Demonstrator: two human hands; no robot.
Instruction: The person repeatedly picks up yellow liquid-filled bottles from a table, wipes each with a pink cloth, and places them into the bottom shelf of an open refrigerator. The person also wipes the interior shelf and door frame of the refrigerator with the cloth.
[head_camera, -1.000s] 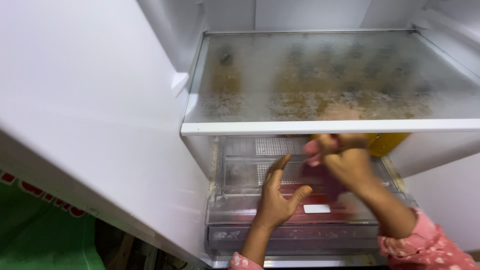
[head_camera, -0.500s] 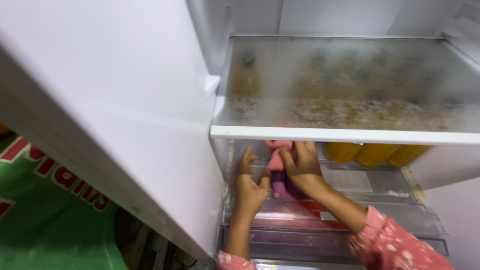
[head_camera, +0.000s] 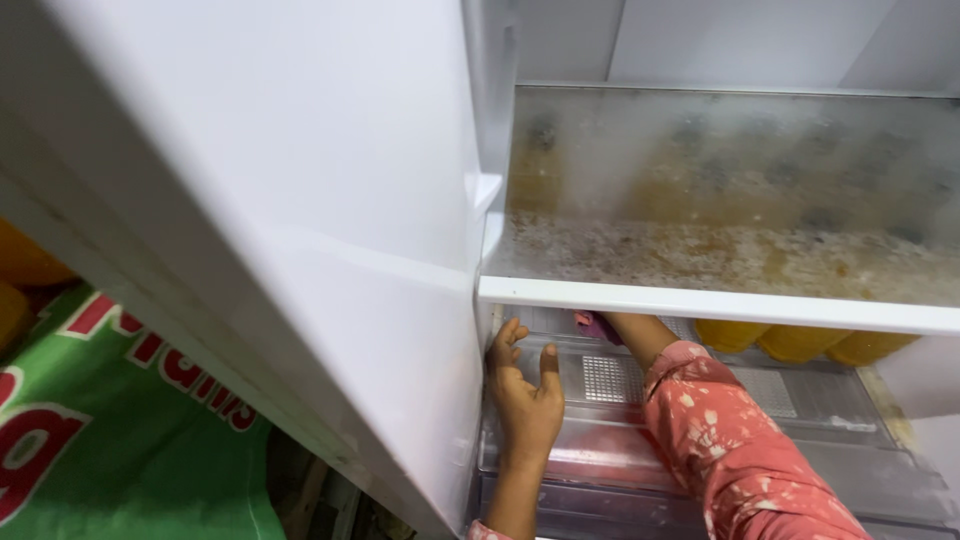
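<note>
Both hands reach beneath the fogged glass shelf (head_camera: 720, 200), left hand (head_camera: 525, 385) resting flat.

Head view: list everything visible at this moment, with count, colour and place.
Fridge door: one, white, open at left.
Glass shelf: one, fogged and speckled, white front edge, upper right.
Yellow bottles: three partly visible, under the shelf at right.
Clear drawer: one, transparent with a vent grid on its lid, below the shelf.
Purple cloth: one, just under the shelf edge.
Green bag: one, green with red print, lower left.
Left hand: on the drawer lid.
Right hand: hidden under the shelf; pink patterned sleeve visible.
</note>
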